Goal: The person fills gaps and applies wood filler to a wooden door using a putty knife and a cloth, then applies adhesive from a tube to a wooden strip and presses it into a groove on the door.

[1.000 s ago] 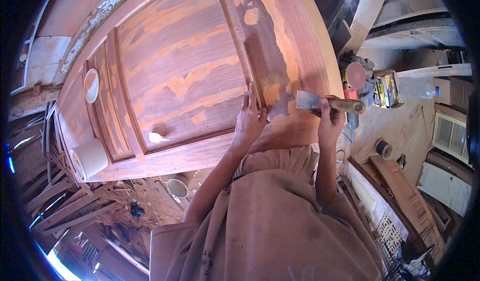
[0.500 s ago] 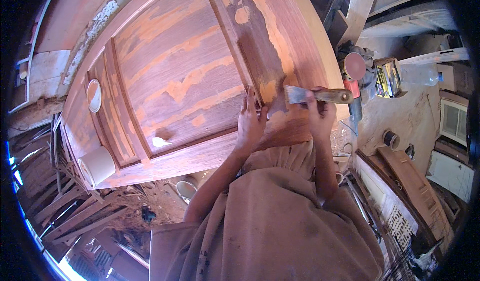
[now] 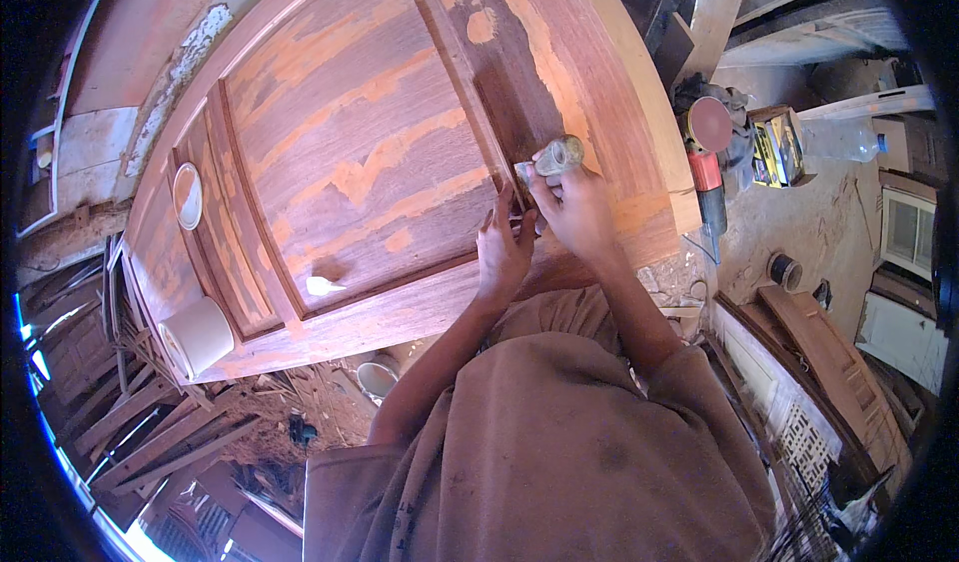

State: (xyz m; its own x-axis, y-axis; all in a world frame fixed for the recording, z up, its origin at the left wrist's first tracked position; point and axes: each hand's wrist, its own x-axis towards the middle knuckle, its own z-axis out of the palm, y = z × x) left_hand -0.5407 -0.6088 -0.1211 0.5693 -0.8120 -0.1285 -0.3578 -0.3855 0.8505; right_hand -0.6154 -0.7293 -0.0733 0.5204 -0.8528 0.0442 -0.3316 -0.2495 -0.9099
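Our right hand (image 3: 581, 207) wraps its fingers round the scraper (image 3: 561, 152) by its handle, the best hold on a likely light, stiff tool, near the door's moulding (image 3: 460, 87), where we cannot tell whether our left hand (image 3: 504, 254) grips anything.

Exposure OK on the wooden panel (image 3: 385, 212): well lit, pinkish cast, pale sheen toward its left edge by the white bucket (image 3: 200, 334). Light seems to come from the near-left side; the white lump (image 3: 321, 285) by the near edge throws a soft shadow toward the far edge. Clipped, blue-fringed glare at lower-left rim, dim clutter beside it. Heavy fisheye: panel edges bow, corners black. Right hand (image 3: 577, 212) detail slightly soft.
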